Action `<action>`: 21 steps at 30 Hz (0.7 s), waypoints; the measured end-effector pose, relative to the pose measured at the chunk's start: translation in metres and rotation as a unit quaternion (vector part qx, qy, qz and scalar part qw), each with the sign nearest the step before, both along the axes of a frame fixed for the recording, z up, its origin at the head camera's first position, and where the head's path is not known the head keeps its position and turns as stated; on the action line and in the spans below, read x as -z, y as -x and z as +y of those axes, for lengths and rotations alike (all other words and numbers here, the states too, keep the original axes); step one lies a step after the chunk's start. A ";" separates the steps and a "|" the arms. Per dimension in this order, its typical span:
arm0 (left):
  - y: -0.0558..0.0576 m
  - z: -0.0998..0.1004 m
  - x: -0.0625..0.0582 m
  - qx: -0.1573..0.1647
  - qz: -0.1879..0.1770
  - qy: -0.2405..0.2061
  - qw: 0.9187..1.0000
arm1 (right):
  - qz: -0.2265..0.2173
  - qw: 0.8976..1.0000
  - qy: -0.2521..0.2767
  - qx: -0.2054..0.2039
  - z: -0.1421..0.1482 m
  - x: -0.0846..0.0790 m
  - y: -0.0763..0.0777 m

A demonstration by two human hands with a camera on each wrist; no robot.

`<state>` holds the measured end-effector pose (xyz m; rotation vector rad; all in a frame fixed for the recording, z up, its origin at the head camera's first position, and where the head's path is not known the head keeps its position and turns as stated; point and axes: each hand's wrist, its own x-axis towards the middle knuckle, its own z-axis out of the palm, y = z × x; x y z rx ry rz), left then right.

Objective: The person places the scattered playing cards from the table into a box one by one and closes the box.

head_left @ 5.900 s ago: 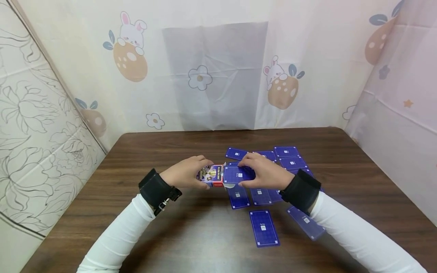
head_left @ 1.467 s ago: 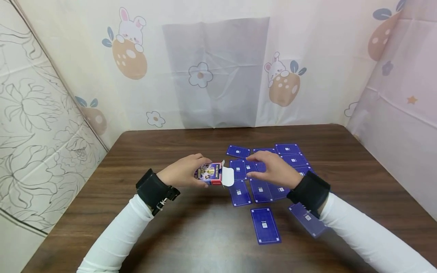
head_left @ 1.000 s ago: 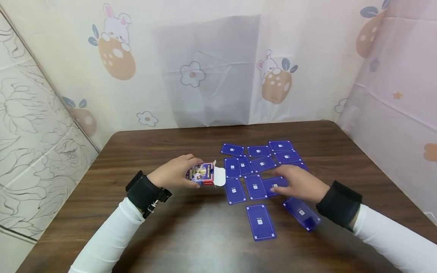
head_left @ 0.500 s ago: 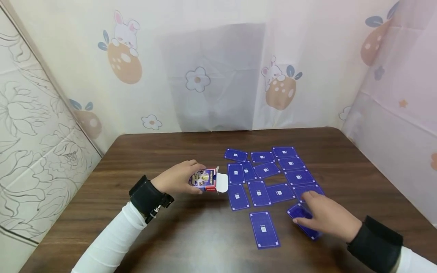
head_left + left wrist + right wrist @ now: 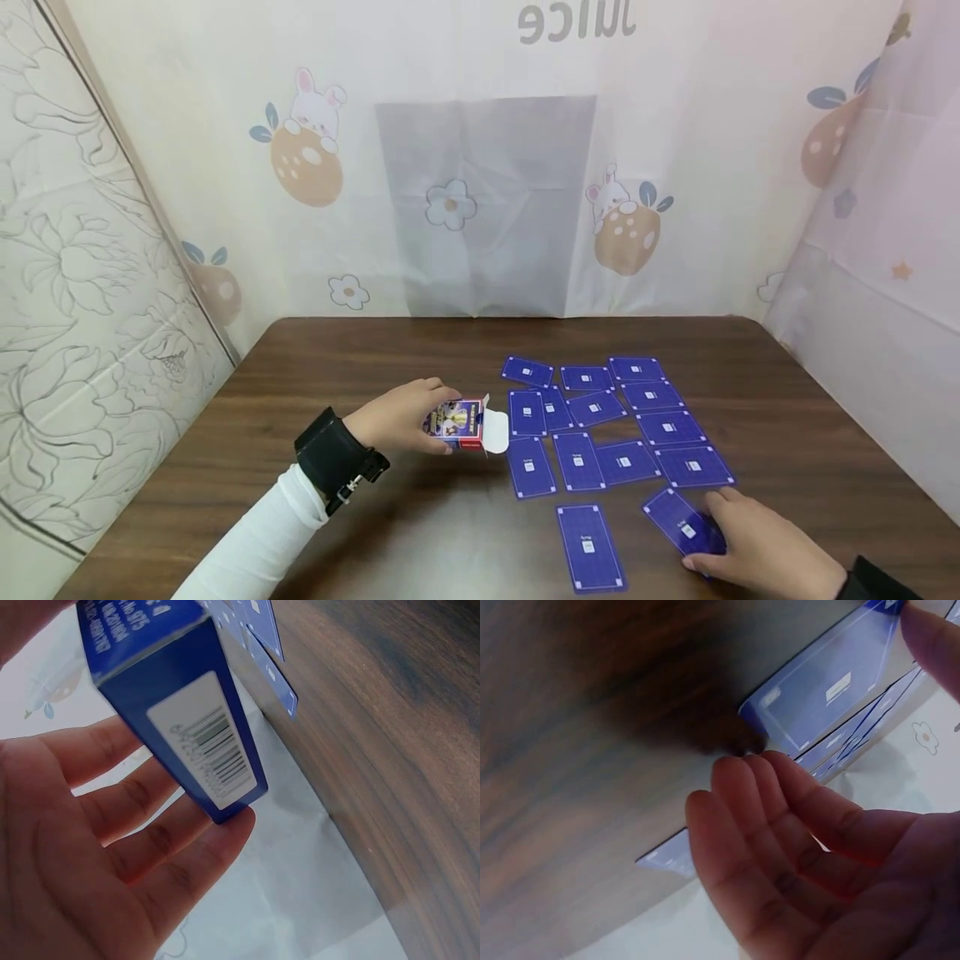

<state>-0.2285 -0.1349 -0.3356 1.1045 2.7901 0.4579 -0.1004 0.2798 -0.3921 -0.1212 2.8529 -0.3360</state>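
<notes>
Right hand (image 5: 765,537), earlier at the card box (image 5: 459,423), now spans one end of the lower-right card (image 5: 675,518) on the table (image 5: 420,542); pinching or not, cannot tell. Left hand (image 5: 403,417) still grips the card box. Barcode (image 5: 208,742): left wrist view only.

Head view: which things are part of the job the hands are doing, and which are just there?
Probably part of the job:
open box, held in the left hand
nearest blue card, at the right hand
other blue cards, spread on the table

Probably just there:
bunny-patterned sheet, behind the table
black wristbands, worn by the person
</notes>
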 end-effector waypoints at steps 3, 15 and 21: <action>-0.001 0.000 0.004 0.003 -0.003 -0.002 1.000 | -0.025 1.000 0.017 0.009 0.000 0.004 0.000; 0.002 0.002 0.006 0.013 -0.001 -0.008 1.000 | 0.012 0.993 0.097 -0.065 0.007 0.006 0.006; 0.005 0.004 0.004 0.018 0.005 -0.002 1.000 | 0.043 0.988 0.110 -0.100 0.007 0.007 0.010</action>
